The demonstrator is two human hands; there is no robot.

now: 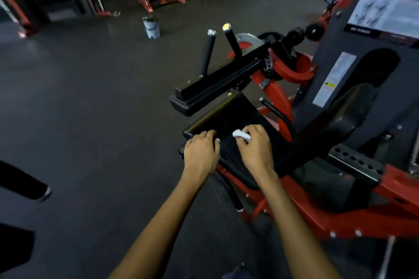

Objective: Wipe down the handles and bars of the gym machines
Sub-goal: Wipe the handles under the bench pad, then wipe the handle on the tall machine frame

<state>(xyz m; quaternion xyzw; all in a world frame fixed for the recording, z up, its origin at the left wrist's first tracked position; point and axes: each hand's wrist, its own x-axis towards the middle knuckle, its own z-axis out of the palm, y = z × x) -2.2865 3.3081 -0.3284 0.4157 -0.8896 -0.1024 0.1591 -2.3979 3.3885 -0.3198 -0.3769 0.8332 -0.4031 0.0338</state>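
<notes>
Both hands are down on the black seat pad [217, 118] of the red-framed machine [278, 95], and everything else here is best placed from that pad. The right hand [255, 146] has its fingers curled round a small white cloth [241, 135], bunched so that only a bit pokes out toward the far edge of the pad. The left hand [201, 149] lies just beside it, on the pad's near left corner, fingers bent over the edge and holding nothing that I can make out. The parts that want wiping stand beyond the pad: two black upright handles [208, 54], silver-capped, rising from a black crossbar [217, 81] that runs slantwise across the far side of the pad. Their long axes point up and slightly away from the person. A thinner black side handle [274, 111] sticks out by the pad's far right edge, nearer the cloth hand than the uprights are. I would judge the right hand better placed for it, since it has the cloth and only needs to go forward and right. A grey bucket [151, 27] sits on the floor well beyond the pad.
</notes>
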